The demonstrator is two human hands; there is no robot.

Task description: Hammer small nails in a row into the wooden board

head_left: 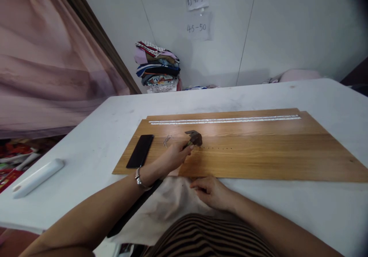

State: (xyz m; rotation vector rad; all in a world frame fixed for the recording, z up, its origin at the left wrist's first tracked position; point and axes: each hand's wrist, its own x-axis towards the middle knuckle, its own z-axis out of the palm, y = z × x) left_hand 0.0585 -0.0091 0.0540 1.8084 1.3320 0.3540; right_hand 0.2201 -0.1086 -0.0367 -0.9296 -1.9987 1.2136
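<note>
My left hand (178, 154) is wrapped round a claw hammer (195, 137), close below its dark metal head. The hammer's long black handle runs back under my forearm. Its head is over the wooden board (258, 161), at the left end of a row of small dark nail heads or holes (217, 148); which they are I cannot tell. My right hand (211, 191) lies at the board's near edge, on beige cloth, its fingers loosely bent and apart with nothing visible in them. Several loose nails (166, 140) lie on the board left of the hammer.
A black phone (140, 151) lies on the board's left part. Two white measuring strips (224, 120) run along its far side. On the white table (86, 134) rests a long white object (38, 178). Folded clothes (158, 67) are stacked by the wall; a pink curtain (57, 57) hangs left.
</note>
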